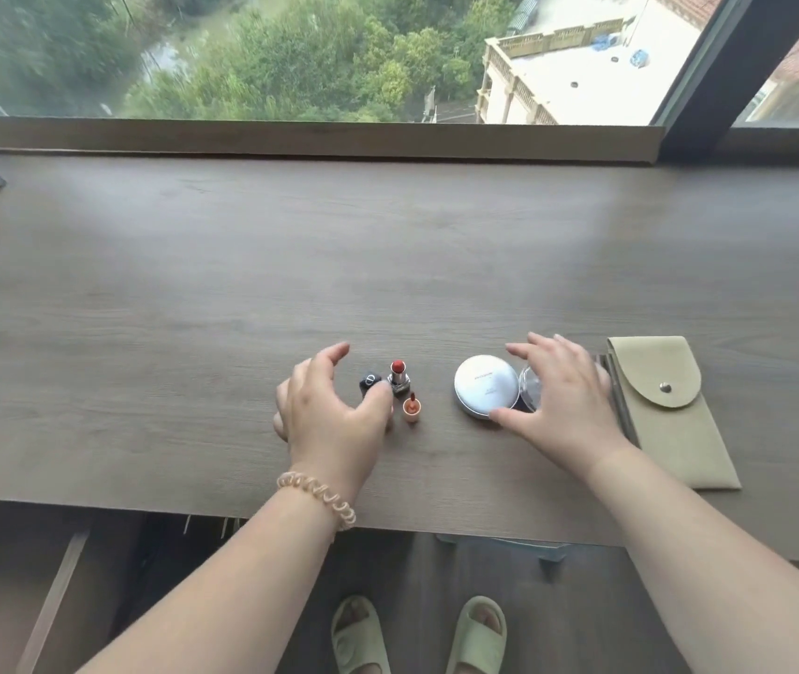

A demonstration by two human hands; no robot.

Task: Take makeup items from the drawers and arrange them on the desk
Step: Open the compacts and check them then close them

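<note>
Left of white cushion compact (pixel 486 387): left hand (pixel 329 411), fingers spread, gripping nothing, beside upright lipsticks (pixel 398 378), likely straightening them. Right of compact: right hand (pixel 565 406), splayed, empty, over clear-lidded jar (pixel 528 391), beside beige pouch (pixel 670 406).

High-rise home: window-side desk (pixel 242 265), slippers (pixel 478 634).

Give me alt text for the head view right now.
Two bare hands hover over makeup on a wooden desk by a window: the left hand beside an uncapped red lipstick, a black cap and a small orange tube, the right hand over a round white compact. A beige snap pouch lies farther right.
</note>
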